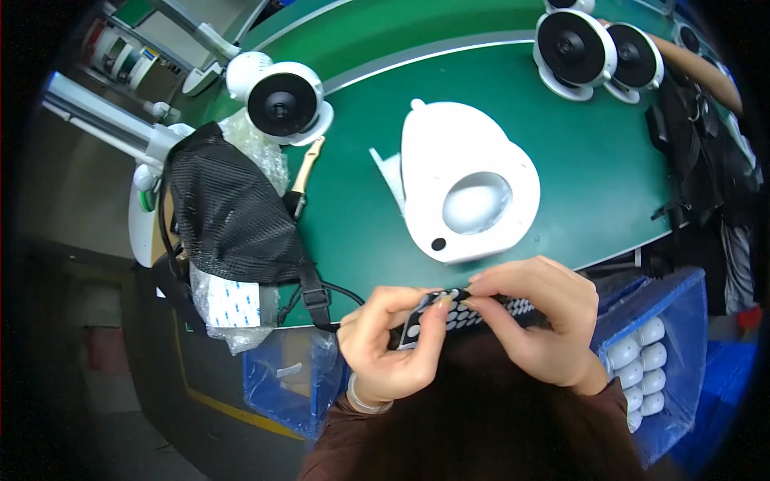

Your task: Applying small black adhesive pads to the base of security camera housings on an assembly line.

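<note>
Just past the bench's near edge, both hands are at a black sheet (461,317) patterned with rows of pale round spots, which looks like a sheet of round stickers. My left hand (393,341) pinches its left part between thumb and fingers. The thumb and fingertips of my right hand (541,317) close on its upper edge, close to the left fingertips. Whether a single sticker sits between them is too small to tell. Beyond the hands lies a white rounded plastic housing (461,136) with an oval opening and a small black round pad (438,244) near its front edge.
A black mesh bag (233,212), bubble wrap (253,144) and a wooden-handled brush (307,168) lie left. White units with black round faces (282,106) stand at the back left and right. A blue bin (690,321) holds several white domes (642,361). Another person's arm (706,68) reaches in at far right.
</note>
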The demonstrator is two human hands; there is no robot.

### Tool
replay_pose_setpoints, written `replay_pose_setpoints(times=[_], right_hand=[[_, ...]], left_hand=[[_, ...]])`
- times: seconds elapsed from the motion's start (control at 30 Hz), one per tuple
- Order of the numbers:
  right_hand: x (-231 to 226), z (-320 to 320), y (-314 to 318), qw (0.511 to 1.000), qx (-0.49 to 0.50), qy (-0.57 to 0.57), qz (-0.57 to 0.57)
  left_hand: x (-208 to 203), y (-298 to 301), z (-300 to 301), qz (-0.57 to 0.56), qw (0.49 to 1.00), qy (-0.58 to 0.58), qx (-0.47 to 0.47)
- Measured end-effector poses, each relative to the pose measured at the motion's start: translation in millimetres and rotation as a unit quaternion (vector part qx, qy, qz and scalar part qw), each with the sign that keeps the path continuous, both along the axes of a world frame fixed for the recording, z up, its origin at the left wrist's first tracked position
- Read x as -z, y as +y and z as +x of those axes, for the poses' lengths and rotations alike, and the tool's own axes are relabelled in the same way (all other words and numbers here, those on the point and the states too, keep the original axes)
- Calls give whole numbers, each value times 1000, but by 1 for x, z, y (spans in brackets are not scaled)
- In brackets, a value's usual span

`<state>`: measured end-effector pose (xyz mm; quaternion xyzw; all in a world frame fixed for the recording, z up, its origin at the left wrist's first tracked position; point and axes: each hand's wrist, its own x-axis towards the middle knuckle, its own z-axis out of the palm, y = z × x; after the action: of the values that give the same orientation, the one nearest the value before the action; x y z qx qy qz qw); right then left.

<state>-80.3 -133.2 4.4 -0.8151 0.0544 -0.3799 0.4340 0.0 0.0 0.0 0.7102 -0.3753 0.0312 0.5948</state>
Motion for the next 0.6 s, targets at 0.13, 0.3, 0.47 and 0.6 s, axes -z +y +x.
replay_pose_setpoints(times=[0.13, 0.3, 0.47, 0.6], right_hand=[[-1, -2, -7, 999, -33, 22, 18], [-3, 3, 0, 994, 14, -18, -106], [-5, -7, -10, 985, 114, -53, -116], [3, 0, -26, 984, 99, -5, 147]], left_hand=[[3, -2, -1, 0, 1000, -27, 1], [0, -4, 2, -15, 1000, 4, -15], [1, -1, 8, -34, 998, 27, -51], [-1, -12, 13, -34, 997, 67, 7]])
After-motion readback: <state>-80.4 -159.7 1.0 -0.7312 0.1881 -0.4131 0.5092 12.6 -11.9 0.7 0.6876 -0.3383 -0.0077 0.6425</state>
